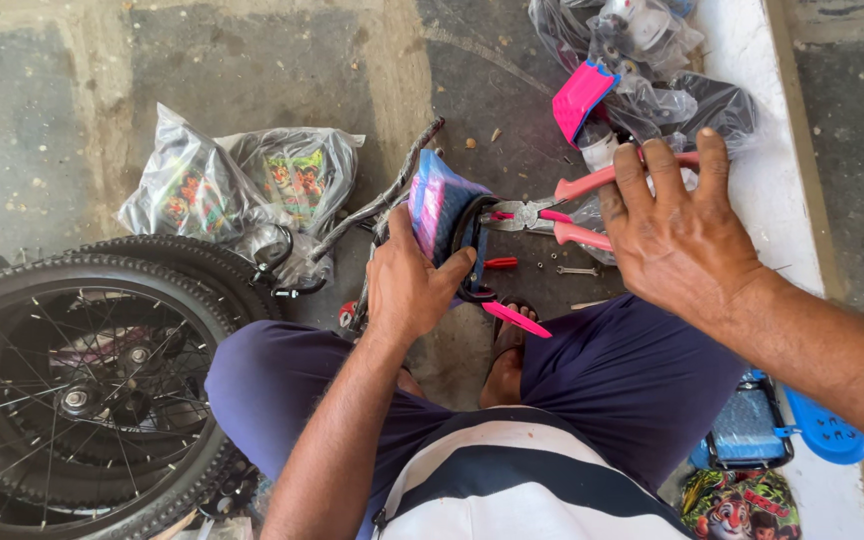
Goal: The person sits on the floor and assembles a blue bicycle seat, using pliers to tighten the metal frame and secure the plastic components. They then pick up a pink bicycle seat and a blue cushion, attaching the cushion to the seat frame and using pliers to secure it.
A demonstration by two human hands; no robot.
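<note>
Two bare hands work over my lap as I sit on a concrete floor (252, 60), looking straight down. My left hand (407, 285) is closed around a small plastic-wrapped bicycle pedal (442, 205), blue and pink, with its black frame and a pink reflector strip (515, 319) showing below my fingers; I hold it just above my knees, roughly centre of the view. My right hand (677, 235) is wrapped over the pink handles of a pair of pliers (552, 210), fingers curled but not fully squeezed, and the metal tip of the pliers meets the side of the pedal. I judge the step in hand to be cutting or pulling at something on the pedal, likely its wrapping or a fastener; the exact contact point is hidden by the wrap. The next move, as I read it, calls for a firm squeeze from the right hand while the left keeps the pedal from twisting. On the floor just beyond lie a small spanner (578, 270) and a red-handled tool (500, 263). To my left sits a spoked bicycle wheel (82, 390) with a black tyre, and behind it a clear bag with colourful printed parts (232, 185). More bagged parts (642, 60) rest at the upper right against a white ledge (782, 200).
</note>
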